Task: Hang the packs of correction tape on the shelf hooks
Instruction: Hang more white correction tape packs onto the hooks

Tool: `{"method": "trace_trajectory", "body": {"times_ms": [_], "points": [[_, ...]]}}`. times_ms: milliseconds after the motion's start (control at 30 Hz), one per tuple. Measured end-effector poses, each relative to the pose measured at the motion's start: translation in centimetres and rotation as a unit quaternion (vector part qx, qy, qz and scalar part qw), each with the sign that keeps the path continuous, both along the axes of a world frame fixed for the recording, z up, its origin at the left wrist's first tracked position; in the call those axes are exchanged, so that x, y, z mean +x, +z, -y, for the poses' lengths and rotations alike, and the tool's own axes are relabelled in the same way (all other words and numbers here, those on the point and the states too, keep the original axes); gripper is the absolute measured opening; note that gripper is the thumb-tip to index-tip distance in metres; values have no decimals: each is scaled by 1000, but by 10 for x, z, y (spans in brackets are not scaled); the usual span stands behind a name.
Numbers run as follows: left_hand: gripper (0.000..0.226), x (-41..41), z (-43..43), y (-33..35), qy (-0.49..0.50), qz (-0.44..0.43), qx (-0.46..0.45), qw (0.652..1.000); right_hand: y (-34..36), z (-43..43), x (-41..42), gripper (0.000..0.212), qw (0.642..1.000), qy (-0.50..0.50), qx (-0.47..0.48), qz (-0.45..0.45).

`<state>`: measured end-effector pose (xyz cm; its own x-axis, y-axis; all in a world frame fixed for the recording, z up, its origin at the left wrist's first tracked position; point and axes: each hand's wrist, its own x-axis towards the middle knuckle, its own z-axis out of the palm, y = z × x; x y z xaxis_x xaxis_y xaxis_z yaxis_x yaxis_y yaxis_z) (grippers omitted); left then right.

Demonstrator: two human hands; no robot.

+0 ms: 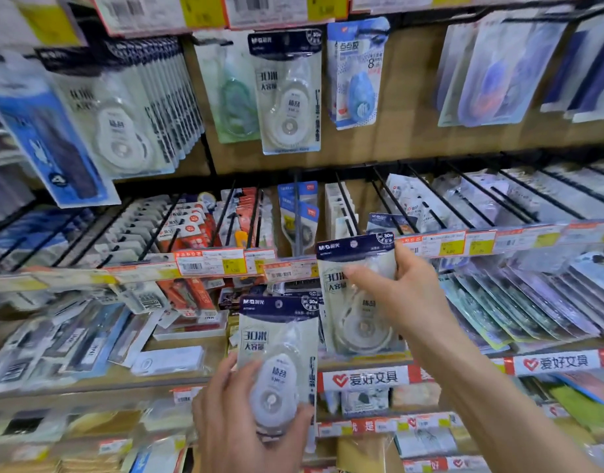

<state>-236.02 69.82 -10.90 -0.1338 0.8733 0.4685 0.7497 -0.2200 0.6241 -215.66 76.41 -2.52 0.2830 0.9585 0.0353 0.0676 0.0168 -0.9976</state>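
Left hand (239, 418): fingers and thumb curl round the bulging lower end of one pack (280, 349), held upright.
Right hand (409, 288): pinches a second pack (356, 302) near its top, thumb across the front, up and to the right of the left hand.
Matching hung pack (290, 97): well above both hands; its hook is hidden behind the card.
Handling: probably light, with a stiff card back and a slick plastic blister.
Where to hold: at the blister or the card's sides, so the dark header stays free for the hook.
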Motion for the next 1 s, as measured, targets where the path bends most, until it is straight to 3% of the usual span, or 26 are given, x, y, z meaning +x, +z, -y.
{"method": "trace_trajectory", "body": {"times_ms": [133,267,400,700,1000], "points": [[76,3,-15,31,-2,45,37,998,26,-13,-10,30,999,-37,39,9],[67,6,-37,62,-10,93,23,995,46,-28,-16,28,997,-25,70,-4],[65,5,-57,70,-7,74,35,997,64,-51,-20,11,994,-5,110,2],[68,0,-68,73,16,84,29,996,135,-90,-26,4,975,44,214,-46],[66,-9,-71,80,17,91,42,995,167,-117,-37,12,959,67,258,-92]]}}
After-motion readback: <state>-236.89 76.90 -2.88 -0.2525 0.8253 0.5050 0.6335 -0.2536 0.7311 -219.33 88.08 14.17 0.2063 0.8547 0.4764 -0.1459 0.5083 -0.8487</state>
